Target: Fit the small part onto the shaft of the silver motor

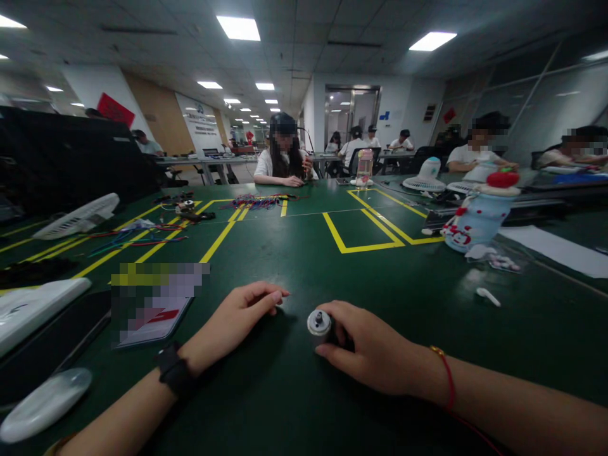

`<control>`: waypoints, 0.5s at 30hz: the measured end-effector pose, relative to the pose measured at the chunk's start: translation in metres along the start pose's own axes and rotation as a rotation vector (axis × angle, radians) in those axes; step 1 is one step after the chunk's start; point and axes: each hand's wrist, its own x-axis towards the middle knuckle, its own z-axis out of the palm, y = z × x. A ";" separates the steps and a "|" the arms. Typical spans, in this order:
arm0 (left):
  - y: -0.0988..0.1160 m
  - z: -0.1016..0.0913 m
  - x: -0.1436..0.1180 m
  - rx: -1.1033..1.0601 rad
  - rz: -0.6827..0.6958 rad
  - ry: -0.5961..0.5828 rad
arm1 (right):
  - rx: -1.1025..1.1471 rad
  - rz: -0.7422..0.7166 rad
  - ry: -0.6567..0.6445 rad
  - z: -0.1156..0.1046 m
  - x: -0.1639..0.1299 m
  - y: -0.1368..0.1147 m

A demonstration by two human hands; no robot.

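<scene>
My right hand is closed around a small silver electric motor. The motor stands upright at the table, its shaft end facing up, and my fingers and palm hide its far side. To the left of it, apart from the motor, my left hand hovers low over the green tabletop. Its thumb and fingers are drawn together in a pinch. A tiny pale bit shows at those fingertips, too small to name.
Left lie a phone, a white computer mouse and a white fan. Wire bundles lie farther back. A blue cup, a white earbud and paper are right. A person sits opposite.
</scene>
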 end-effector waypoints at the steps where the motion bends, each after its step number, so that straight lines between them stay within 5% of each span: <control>1: 0.000 0.000 0.000 -0.001 0.011 -0.006 | 0.002 0.001 0.001 0.000 0.000 0.000; 15: 0.026 0.024 -0.014 -0.088 0.192 -0.116 | 0.010 -0.049 0.023 0.002 0.002 0.001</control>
